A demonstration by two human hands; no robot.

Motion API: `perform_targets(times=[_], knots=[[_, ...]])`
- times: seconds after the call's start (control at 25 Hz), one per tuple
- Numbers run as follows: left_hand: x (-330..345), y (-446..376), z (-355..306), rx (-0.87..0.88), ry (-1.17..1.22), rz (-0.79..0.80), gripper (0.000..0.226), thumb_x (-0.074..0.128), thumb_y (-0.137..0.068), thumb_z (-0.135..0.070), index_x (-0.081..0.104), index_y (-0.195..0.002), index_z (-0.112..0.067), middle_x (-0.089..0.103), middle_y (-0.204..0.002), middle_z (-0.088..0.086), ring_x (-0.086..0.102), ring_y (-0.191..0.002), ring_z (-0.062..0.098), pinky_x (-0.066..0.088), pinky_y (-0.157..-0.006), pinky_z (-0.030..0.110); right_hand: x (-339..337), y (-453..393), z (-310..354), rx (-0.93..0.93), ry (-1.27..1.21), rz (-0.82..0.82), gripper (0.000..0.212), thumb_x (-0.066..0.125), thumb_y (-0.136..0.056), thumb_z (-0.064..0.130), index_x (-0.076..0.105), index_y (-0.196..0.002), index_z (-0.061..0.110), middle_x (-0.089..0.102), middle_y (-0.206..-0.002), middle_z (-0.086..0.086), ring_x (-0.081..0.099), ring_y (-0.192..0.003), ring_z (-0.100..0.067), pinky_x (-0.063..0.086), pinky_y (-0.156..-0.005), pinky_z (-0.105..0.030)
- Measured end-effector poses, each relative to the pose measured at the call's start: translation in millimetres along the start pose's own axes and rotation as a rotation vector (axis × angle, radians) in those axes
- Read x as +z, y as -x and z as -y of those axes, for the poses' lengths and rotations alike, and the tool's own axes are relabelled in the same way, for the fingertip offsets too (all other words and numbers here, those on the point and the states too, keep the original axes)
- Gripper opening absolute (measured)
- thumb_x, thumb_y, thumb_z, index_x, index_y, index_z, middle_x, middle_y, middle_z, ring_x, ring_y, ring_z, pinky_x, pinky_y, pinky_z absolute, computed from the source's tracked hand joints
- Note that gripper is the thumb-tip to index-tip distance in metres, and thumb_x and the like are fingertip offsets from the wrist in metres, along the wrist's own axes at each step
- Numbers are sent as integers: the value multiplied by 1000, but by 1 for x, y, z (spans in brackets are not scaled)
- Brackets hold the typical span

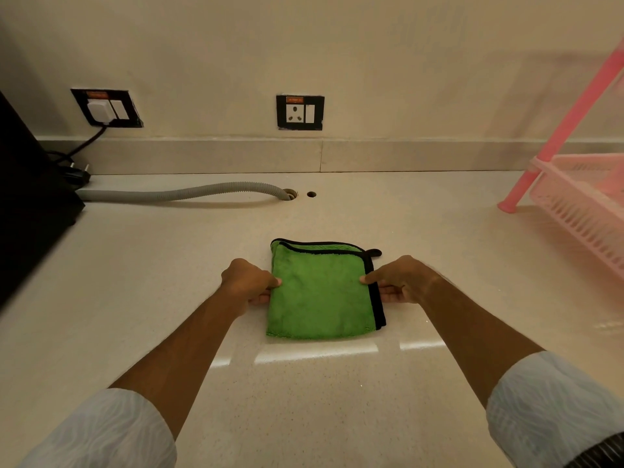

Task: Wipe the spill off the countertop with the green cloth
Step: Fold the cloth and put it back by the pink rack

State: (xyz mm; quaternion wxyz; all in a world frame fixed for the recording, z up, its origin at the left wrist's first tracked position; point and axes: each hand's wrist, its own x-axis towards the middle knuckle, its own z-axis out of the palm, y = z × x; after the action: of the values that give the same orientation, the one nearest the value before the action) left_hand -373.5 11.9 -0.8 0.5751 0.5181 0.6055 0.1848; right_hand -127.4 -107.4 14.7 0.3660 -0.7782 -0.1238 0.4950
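A green cloth [320, 292] with black trim lies folded into a square on the cream countertop [169, 265], in the middle of the view. My left hand [248, 282] pinches its left edge, thumb on top and fingers underneath. My right hand [400, 282] pinches the right edge at the black trim in the same way. No spill shows clearly on the glossy surface; only light reflections appear in front of the cloth.
A grey corrugated hose [182, 193] runs along the back into a hole in the counter, with a small hole [311, 193] beside it. A black appliance [30, 204] stands at the left. A pink dish rack [580, 194] stands at the right. Two wall sockets sit above.
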Motion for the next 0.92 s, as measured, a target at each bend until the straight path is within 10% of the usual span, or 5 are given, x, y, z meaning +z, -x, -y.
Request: perform_targets(times=[0.16,0.4,0.92], knots=[[0,-1,-1,-3,3,0,29,82,-68,2,67,-91,10,72,-92,22,72,-78,30,60,-63,36,-4,-1,2,-34,9,-14,28,81,-73,-4,68,-97,-5,73,-96,-18,72,-90,-27,60,-72,-35],[-2,4,-8,-27,28,40,20,80,-69,5,67,-84,7,72,-89,21,72,-73,26,59,-51,30,-5,0,7,-86,25,-21,16,79,-73,-10,67,-82,-3,72,-80,-14,69,-65,-18,57,-45,-25],[1,28,-61,110,128,105,28,78,-68,10,65,-93,12,73,-87,22,73,-70,27,60,-52,29,-54,24,32,-165,-158,-27,19,80,-69,-11,68,-82,-5,76,-70,-13,74,-61,-18,56,-48,-22]])
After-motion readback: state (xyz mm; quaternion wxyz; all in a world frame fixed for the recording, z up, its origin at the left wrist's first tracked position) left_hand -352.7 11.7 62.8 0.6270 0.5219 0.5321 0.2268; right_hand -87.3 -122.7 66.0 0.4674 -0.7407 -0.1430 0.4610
